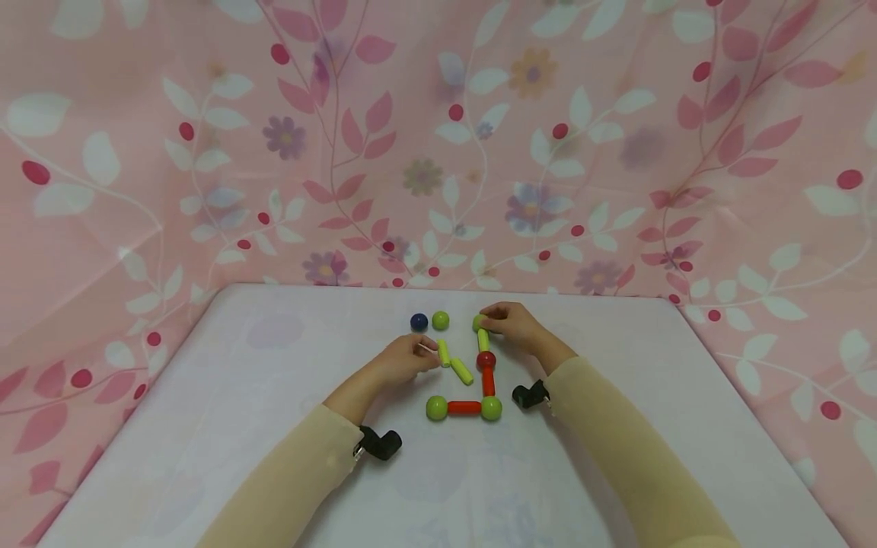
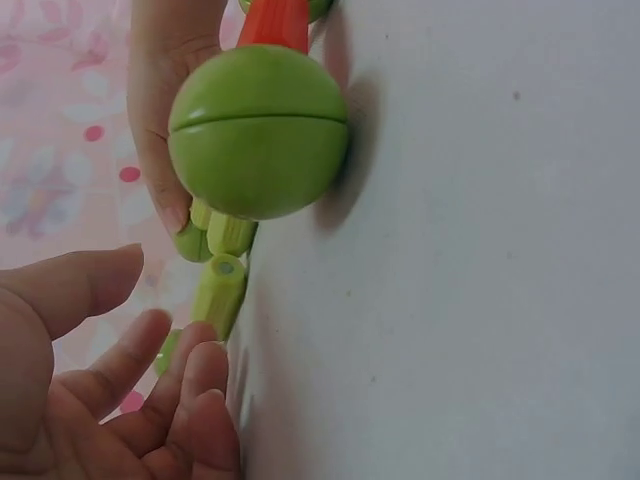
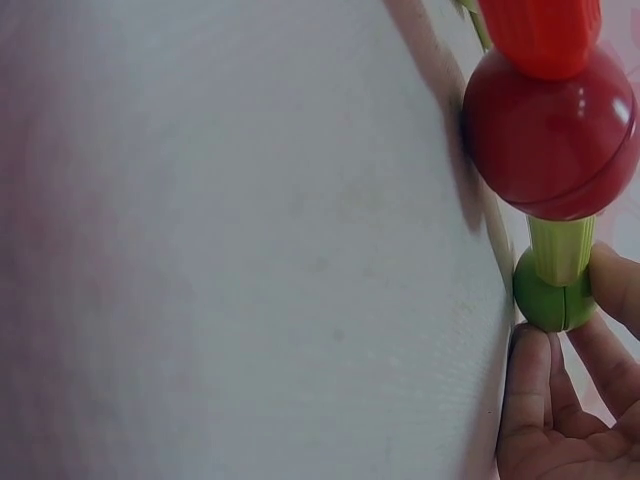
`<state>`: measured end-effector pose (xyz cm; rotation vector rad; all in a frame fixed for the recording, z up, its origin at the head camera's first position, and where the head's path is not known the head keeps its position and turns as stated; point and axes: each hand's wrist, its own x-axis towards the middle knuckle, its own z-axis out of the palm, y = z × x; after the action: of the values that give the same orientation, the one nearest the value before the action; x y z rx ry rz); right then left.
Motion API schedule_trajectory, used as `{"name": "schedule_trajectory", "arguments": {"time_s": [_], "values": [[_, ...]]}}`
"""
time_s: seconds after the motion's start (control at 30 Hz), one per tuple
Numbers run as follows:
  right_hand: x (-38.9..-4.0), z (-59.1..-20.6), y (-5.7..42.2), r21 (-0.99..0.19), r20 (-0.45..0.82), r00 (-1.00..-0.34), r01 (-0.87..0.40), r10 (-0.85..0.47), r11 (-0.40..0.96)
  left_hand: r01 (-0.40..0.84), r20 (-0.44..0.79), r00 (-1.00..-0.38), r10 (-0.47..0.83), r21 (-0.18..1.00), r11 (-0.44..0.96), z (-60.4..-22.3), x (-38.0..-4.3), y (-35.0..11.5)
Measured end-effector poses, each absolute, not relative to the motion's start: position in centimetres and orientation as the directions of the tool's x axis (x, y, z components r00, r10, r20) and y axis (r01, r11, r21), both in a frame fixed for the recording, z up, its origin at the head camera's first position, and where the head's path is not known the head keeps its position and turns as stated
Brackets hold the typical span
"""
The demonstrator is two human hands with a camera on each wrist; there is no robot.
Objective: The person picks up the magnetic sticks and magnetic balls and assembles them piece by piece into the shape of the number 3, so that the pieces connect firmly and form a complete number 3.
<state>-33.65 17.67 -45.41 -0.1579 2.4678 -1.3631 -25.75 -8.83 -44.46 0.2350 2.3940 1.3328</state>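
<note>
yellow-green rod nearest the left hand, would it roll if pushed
The yellow-green rod might roll haltingly, since its sides look faceted. Its straight outline suggests it's stiff. The grey metal-looking disc in its end may be magnetic and cling.

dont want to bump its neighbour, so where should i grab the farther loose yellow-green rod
Probably pinch the farther loose yellow-green rod at its middle, across the long sides, coming from above and the left: it is slim and lies flat, and its near end sits right by the nearer loose rod, which angles off rightward.
</note>
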Motion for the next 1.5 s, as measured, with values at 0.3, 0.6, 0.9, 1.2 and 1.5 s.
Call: {"name": "schedule_trajectory", "arguments": {"time_s": [0.3,0.6,0.9,1.2,1.5], "values": [[-33.7,-45.5,17.7,-0.852,-0.221,-0.943,0.062,-0.250,0.520,0.017,-0.157,-0.957,0.244,0.810,0.586,-46.0,-27.2,-7.8],[-33.7,-45.4,17.8,-0.852,-0.218,-0.941,0.054,-0.259,0.520,0.063,-0.126,-0.965,0.231,0.743,0.666,-46.3,-27.3,-6.9],[-33.5,-45.2,17.8,-0.848,-0.237,-0.939,0.074,-0.251,0.524,0.080,-0.116,-0.964,0.238,0.729,0.680,-46.4,-27.4,-6.9],[-33.6,-45.1,17.7,-0.856,-0.221,-0.940,0.059,-0.261,0.513,0.089,-0.125,-0.956,0.267,0.741,0.665,-45.9,-27.4,-7.6],[-33.7,-45.4,17.8,-0.867,-0.240,-0.935,0.086,-0.259,0.491,0.081,-0.116,-0.962,0.248,0.745,0.662,-46.2,-27.5,-7.3]]}}
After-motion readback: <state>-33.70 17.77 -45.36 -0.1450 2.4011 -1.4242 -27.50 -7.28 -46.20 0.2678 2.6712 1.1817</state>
